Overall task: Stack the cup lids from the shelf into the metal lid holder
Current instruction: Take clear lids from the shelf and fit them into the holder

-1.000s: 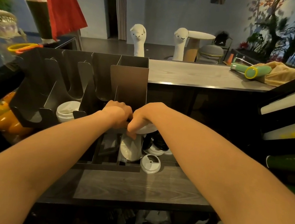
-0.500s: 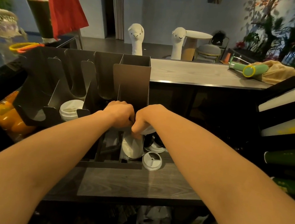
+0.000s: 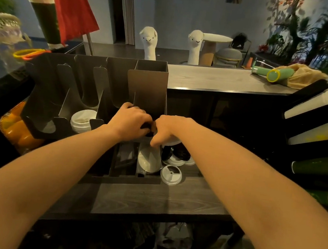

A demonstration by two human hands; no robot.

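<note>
The dark metal lid holder (image 3: 147,87) stands on the wooden shelf (image 3: 149,201) with several upright slots. My left hand (image 3: 130,120) and right hand (image 3: 167,132) meet at the mouth of its rightmost slot, fingers curled. Between them shows a dark lid (image 3: 147,129), gripped by my left hand. My right hand holds a white lid (image 3: 172,144) whose edge peeks out beneath it. More white lids (image 3: 148,159) lean in the slot below. A loose white lid (image 3: 171,175) and some black lids (image 3: 178,153) lie on the shelf beside the holder.
A stack of white lids (image 3: 82,121) sits in a slot further left. Oranges in a net (image 3: 17,129) lie at the far left. Sleeves of cups (image 3: 319,166) stick out at the right. A raised counter (image 3: 222,79) runs behind, with green bottles (image 3: 272,73) on it.
Both hands have edged slightly up and away toward the rightmost slot, staying together. A dark lid now shows between them.
</note>
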